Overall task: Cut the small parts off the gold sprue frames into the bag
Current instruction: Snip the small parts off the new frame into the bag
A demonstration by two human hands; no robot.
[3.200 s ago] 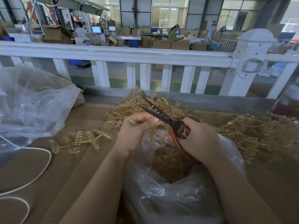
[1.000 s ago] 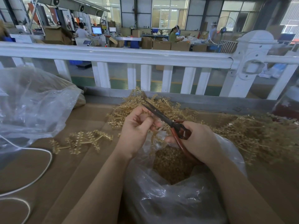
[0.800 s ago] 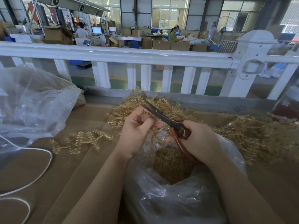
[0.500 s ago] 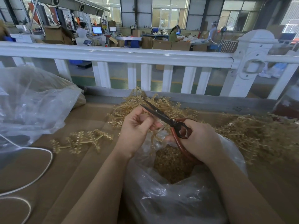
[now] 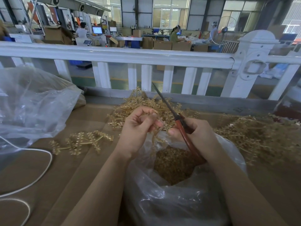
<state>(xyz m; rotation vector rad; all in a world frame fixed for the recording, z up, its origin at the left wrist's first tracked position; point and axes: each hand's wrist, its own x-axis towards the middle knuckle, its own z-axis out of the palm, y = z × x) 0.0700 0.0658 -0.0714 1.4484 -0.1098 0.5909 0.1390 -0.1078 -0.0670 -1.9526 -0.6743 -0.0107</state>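
Note:
My left hand [image 5: 138, 129] pinches a thin gold sprue frame [image 5: 157, 136] that hangs over the mouth of a clear plastic bag [image 5: 171, 201]. Several cut gold parts [image 5: 172, 165] lie inside the bag. My right hand [image 5: 197, 136] grips red-handled scissors [image 5: 179, 123]; the blades are closed and point up and away, lifted off the frame. More gold frames lie in a pile behind my hands [image 5: 138, 101], in a heap at the right [image 5: 257, 132], and one frame lies alone at the left [image 5: 81, 141].
The work lies on a brown cardboard surface [image 5: 65, 168]. A large clear bag [image 5: 32, 101] sits at the left, with a white cord [image 5: 40, 173] in front of it. A white railing [image 5: 130, 54] runs along the far edge.
The scissors have swung up from lying across the frame by my left fingers to pointing steeply away, blades closed. My left hand still holds the frame over the bag.

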